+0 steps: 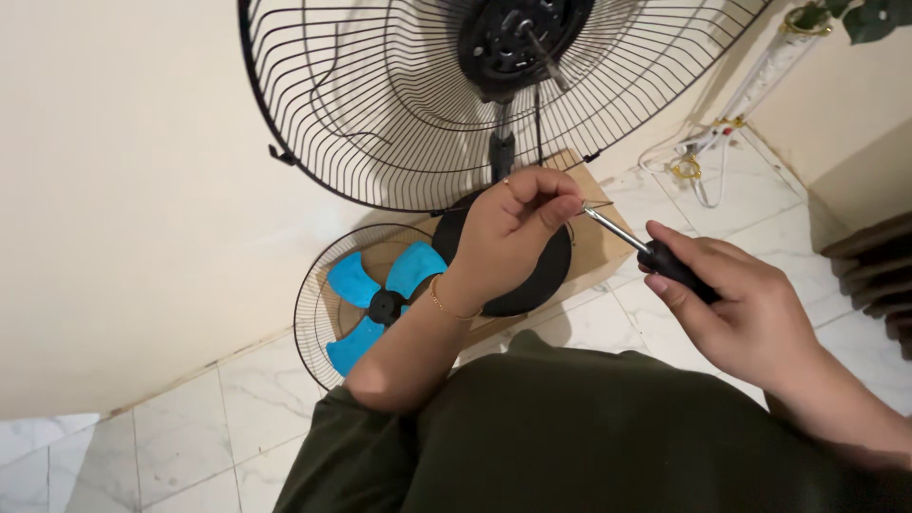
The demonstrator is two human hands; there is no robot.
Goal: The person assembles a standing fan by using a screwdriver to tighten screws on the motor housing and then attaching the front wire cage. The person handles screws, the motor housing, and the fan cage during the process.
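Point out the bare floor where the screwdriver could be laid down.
Bare tiles lie left of the blue fan blade, along the wall. More bare tiles lie right of the cardboard, short of the white cables. It is crowded around the fan base, under the left hand and right hand.

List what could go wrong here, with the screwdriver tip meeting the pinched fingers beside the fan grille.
1. The screwdriver tip points straight at the left hand's pinched fingers; a slip could jab them.
2. Whatever small part they pinch is too tiny to make out; dropped, it might vanish on the tiled floor.
3. The rear grille hangs just above the knuckles, which could scrape on it.
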